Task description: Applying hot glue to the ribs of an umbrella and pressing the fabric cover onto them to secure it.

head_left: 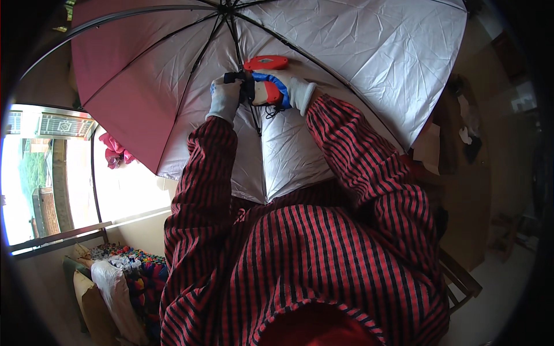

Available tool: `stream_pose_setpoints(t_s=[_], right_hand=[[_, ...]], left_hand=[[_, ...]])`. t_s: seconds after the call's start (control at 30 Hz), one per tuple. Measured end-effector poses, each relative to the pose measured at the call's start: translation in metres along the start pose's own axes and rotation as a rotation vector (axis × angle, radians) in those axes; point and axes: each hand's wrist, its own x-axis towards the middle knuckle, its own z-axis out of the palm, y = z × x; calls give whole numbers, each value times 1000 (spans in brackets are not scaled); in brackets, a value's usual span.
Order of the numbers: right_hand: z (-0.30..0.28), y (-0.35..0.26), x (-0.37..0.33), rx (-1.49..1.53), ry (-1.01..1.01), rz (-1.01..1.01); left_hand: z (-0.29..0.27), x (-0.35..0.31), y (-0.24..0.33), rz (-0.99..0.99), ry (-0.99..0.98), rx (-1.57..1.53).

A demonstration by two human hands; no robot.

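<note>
An opened umbrella (346,52) fills the upper view, its silver lining toward me, with dark red cloth at the left. Thin black ribs fan out from its hub, and a dark shaft runs down from there. My left hand (225,98), in a white glove, is closed around a black piece (247,86) at the shaft. Just right of it my right hand (295,89), also gloved, grips a red handheld tool (266,62) whose exact kind I cannot make out. Blue shows along this hand; thin black cord dangles below. The tool's front end meets the black piece.
Bagged goods (112,294) and a multicoloured cloth pile (135,265) stand at lower left, below a bright window opening (52,179). Pink cloth (115,151) hangs left of the umbrella. A brown table (470,213) and wooden stool (461,288) are at the right.
</note>
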Motion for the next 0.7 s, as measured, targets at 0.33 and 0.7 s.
stream_pose_setpoints(t_s=[0.33,0.7], right_hand=[[-15,8,29,-372,288,-125],[57,-22,-9,78,549,34]], left_hand=[[0,-4,16,36,104,267],[1,3,10,5,-7,221]])
